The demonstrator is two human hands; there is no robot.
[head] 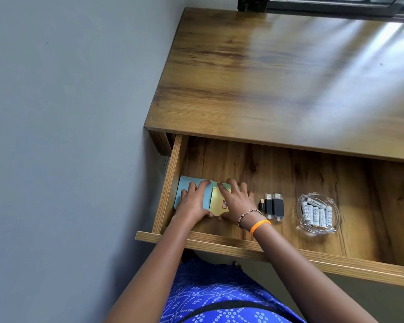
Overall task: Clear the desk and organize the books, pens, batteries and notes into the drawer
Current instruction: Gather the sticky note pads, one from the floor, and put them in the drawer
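Now both hands press flat, left hand [194, 201] on the blue notes [184, 186], right hand [237, 201] on the yellow notes [216, 203], fingers spread to square them in the drawer [170, 183] corner, batteries [315, 212] off right.

A home study corner or small office: a wood-grain desk [278, 85] stands against a plain grey wall [68, 113], under a window [336, 3]. Its open drawer [243, 249] holds sticky notes [216, 201], USB flash drives [274, 207] and a glass dish [317, 213] of batteries [315, 212].

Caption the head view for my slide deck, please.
Both hands press sticky-note pads into the drawer beside USB sticks and batteries.
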